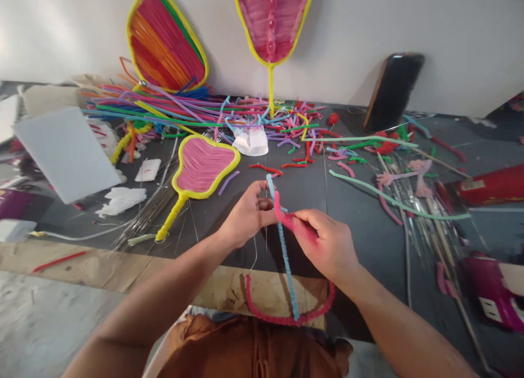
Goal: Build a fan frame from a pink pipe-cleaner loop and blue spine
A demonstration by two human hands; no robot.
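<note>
Chenille stem [289, 266] in light blue runs between the person's two hands, its far tip rising just past the left fingertips and its near end meeting the low point of a crimson chenille curve [270, 317]. The curve lies nearer than both hands, bowed toward the brown garment [237, 348], its right end just beside the right wrist.

The left hand [248, 217] is narrow and curled, fingertips and thumb holding the upper part of the blue stem. Immediately to its right, the right hand [327, 238] pinches a bright pink stem [277, 204] between thumb and forefinger; the pink one crosses the blue at the left thumb, its free tip pointing far.

Left of the left hand, a pink hand fan [204, 165] with a yellow rim lies on the dark table [305, 184], its handle over a bundle of wires [149, 217]. Farther off, a striped fan [164, 42] leans at the wall, and a pink fan [272, 25] stands among cut stem scraps [292, 124]. Right of the right hand, a mint stem [399, 204] curves across the table; beyond it a smartphone [395, 91] is propped up, tilted.
</note>
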